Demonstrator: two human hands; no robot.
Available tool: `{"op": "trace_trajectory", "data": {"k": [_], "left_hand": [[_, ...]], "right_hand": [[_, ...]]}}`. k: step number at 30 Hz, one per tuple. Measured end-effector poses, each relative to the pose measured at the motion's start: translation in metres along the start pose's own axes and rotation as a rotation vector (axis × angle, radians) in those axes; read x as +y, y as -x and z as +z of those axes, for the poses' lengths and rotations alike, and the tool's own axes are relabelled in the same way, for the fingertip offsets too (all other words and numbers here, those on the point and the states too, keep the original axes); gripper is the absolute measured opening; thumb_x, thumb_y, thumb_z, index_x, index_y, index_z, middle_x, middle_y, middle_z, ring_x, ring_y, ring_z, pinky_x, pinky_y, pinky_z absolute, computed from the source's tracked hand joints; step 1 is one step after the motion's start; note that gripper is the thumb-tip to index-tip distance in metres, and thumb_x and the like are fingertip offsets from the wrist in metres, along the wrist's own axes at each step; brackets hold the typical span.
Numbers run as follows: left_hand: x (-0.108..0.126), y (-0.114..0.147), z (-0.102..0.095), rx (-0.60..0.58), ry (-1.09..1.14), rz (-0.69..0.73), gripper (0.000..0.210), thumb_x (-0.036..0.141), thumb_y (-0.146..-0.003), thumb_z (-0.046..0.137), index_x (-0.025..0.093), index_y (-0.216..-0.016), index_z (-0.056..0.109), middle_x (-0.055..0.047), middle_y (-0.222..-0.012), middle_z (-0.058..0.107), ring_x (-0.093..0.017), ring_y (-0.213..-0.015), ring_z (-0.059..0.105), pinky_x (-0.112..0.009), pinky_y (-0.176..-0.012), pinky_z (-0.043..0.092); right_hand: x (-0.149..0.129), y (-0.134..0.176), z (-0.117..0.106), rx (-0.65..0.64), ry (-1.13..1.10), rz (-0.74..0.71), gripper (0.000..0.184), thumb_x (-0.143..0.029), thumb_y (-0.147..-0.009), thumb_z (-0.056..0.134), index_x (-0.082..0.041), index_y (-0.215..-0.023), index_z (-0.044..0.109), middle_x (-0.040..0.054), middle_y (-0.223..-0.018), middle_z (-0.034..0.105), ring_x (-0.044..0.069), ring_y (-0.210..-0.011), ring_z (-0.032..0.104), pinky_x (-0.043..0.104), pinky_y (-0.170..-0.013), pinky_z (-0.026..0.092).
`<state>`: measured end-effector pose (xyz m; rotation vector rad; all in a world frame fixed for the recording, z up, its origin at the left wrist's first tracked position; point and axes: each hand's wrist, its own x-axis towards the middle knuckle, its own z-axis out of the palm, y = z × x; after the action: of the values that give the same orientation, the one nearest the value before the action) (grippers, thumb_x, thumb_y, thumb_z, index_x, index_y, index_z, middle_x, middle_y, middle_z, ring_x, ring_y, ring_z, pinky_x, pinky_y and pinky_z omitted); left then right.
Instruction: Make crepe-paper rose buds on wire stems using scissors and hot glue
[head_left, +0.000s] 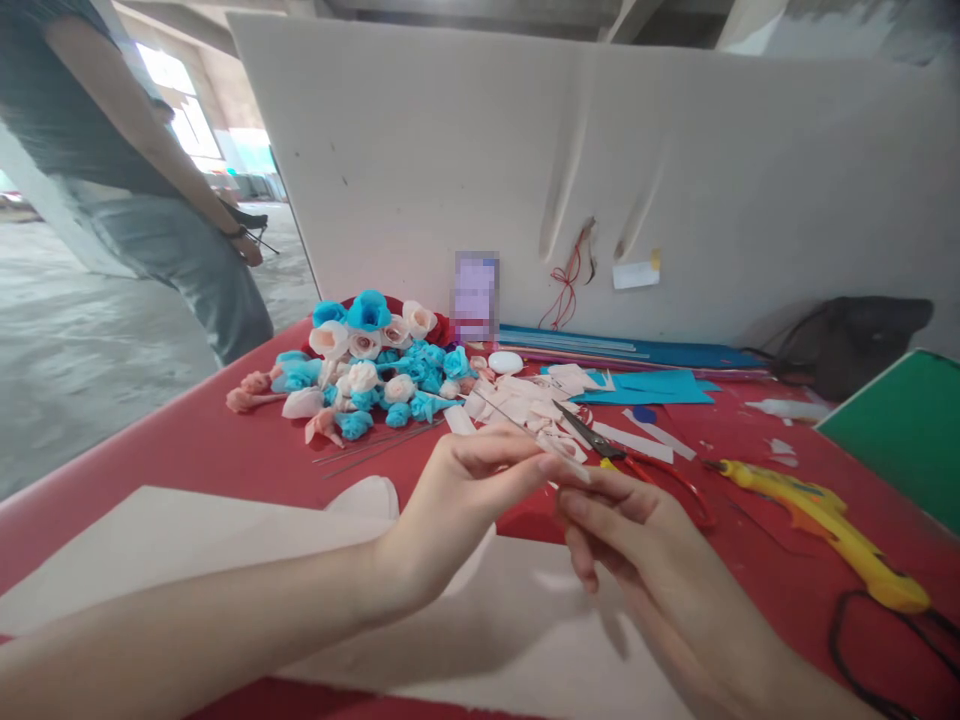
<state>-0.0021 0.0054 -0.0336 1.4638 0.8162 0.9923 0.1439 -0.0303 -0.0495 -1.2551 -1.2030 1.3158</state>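
Note:
Above the red table, my left hand (pixel 461 500) pinches a thin wire (pixel 502 410) between thumb and fingers. The wire slants up and away to the left. Close against those fingertips, my right hand (pixel 637 535) is closed on a narrow pale paper strip (pixel 574 466) at the wire's near end; fingers partly hide how the two join. Just behind the hands lie scissors (pixel 596 438) with red handles and a heap of pale pink paper scraps (pixel 517 400). Large pale paper sheets (pixel 420 640) are spread beneath my forearms.
Blue and pink paper flowers (pixel 367 375) are piled at the back left, with loose wires (pixel 382 447) before them. A yellow glue gun (pixel 821 525) lies at right, its black cord trailing. Blue paper (pixel 649 387) lies behind. A person (pixel 150 180) stands beyond the table's left edge.

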Motion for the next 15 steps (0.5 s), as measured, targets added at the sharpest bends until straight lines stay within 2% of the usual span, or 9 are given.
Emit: {"op": "trace_trajectory", "data": {"k": [2, 6, 8, 9, 11, 13, 15], "left_hand": [[-0.001, -0.003, -0.002, 0.009, 0.018, -0.027, 0.022, 0.03, -0.078, 0.057, 0.021, -0.062, 0.069, 0.003, -0.059, 0.057, -0.006, -0.056, 0.044, -0.013, -0.056, 0.039], [-0.006, -0.009, -0.004, 0.027, 0.097, -0.111, 0.017, 0.03, -0.075, 0.06, 0.019, -0.067, 0.07, 0.003, -0.065, 0.063, -0.006, -0.06, 0.049, -0.013, -0.06, 0.041], [-0.009, -0.011, -0.003, 0.026, 0.137, -0.138, 0.015, 0.029, -0.074, 0.062, 0.018, -0.067, 0.07, 0.003, -0.068, 0.065, -0.007, -0.067, 0.053, -0.012, -0.065, 0.042], [-0.01, -0.011, -0.003, 0.017, 0.152, -0.148, 0.016, 0.03, -0.073, 0.062, 0.018, -0.067, 0.07, 0.002, -0.069, 0.065, -0.007, -0.07, 0.054, -0.013, -0.067, 0.042], [-0.012, -0.011, -0.003, -0.006, 0.165, -0.162, 0.017, 0.032, -0.073, 0.062, 0.018, -0.067, 0.07, 0.002, -0.071, 0.066, -0.008, -0.072, 0.055, -0.013, -0.068, 0.042], [-0.013, -0.01, -0.002, -0.026, 0.162, -0.159, 0.017, 0.032, -0.073, 0.062, 0.018, -0.068, 0.07, 0.001, -0.073, 0.067, -0.009, -0.073, 0.056, -0.015, -0.07, 0.043], [-0.014, -0.008, -0.002, -0.054, 0.162, -0.132, 0.018, 0.031, -0.074, 0.06, 0.018, -0.068, 0.069, 0.0, -0.073, 0.067, -0.01, -0.074, 0.057, -0.017, -0.072, 0.043]], "right_hand": [[0.003, -0.007, -0.007, 0.048, 0.192, -0.037, 0.027, -0.04, -0.07, 0.059, -0.018, -0.082, 0.067, 0.0007, -0.053, 0.058, 0.012, -0.046, 0.053, 0.022, -0.046, 0.044], [0.004, -0.023, -0.03, 0.279, 0.452, -0.205, 0.02, -0.036, -0.065, 0.063, -0.016, -0.06, 0.067, -0.0003, -0.041, 0.049, 0.013, -0.045, 0.049, 0.024, -0.05, 0.041], [0.002, -0.027, -0.039, 0.331, 0.549, -0.284, 0.018, -0.032, -0.065, 0.062, -0.017, -0.073, 0.068, 0.0016, -0.056, 0.057, 0.014, -0.053, 0.052, 0.025, -0.056, 0.042], [0.0, -0.027, -0.041, 0.322, 0.582, -0.307, 0.024, -0.028, -0.066, 0.06, -0.018, -0.086, 0.068, 0.0028, -0.069, 0.062, 0.015, -0.058, 0.054, 0.025, -0.06, 0.043], [-0.007, -0.025, -0.042, 0.247, 0.625, -0.321, 0.037, -0.025, -0.069, 0.056, -0.023, -0.106, 0.061, 0.003, -0.092, 0.063, 0.016, -0.069, 0.058, 0.026, -0.064, 0.045], [-0.014, -0.019, -0.039, 0.117, 0.624, -0.301, 0.029, -0.028, -0.074, 0.052, -0.024, -0.101, 0.062, 0.0021, -0.094, 0.062, 0.016, -0.074, 0.059, 0.024, -0.064, 0.046], [-0.02, -0.012, -0.032, -0.019, 0.591, -0.263, 0.022, -0.033, -0.08, 0.048, -0.022, -0.089, 0.065, 0.0019, -0.084, 0.063, 0.015, -0.075, 0.059, 0.023, -0.064, 0.046]]}}
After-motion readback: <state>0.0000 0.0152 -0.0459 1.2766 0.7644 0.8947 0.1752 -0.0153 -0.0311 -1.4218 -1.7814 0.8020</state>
